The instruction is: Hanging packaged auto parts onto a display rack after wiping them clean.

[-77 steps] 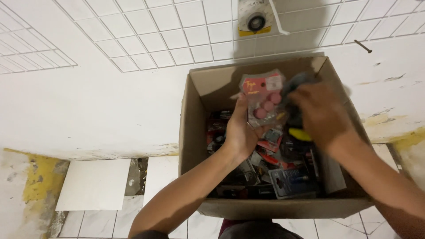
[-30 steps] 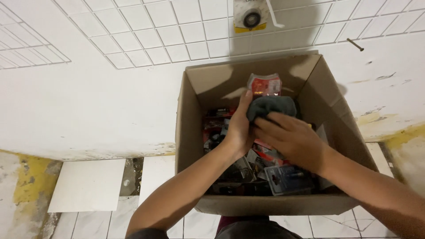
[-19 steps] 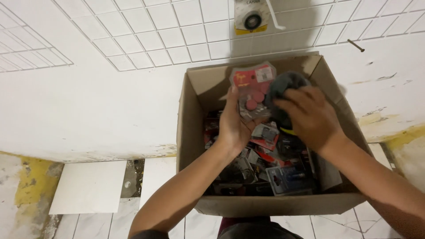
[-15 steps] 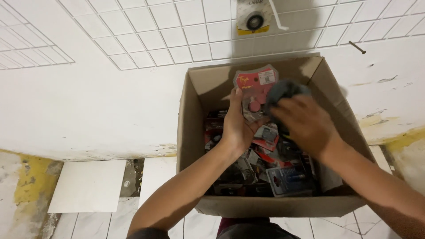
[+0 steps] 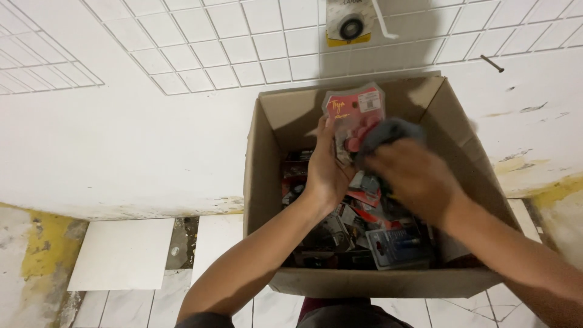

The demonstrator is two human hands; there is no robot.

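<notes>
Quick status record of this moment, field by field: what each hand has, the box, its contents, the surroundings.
left hand: holds a red blister pack upright over the box
right hand: presses a dark grey cloth against the pack; blurred
box: open cardboard box, flaps up
contents: packaged parts piled loosely, mostly red and dark
wall: white tiled wall, a small packaged item hanging on it
floor: pale floor tiles, yellow stains

Both forearms bare, no sleeves/gloves; dark garment at btm edge.

Storeroom: tiled wall (image 5: pixel 200 42), stock-filled cardboard box (image 5: pixel 267 152)
</notes>
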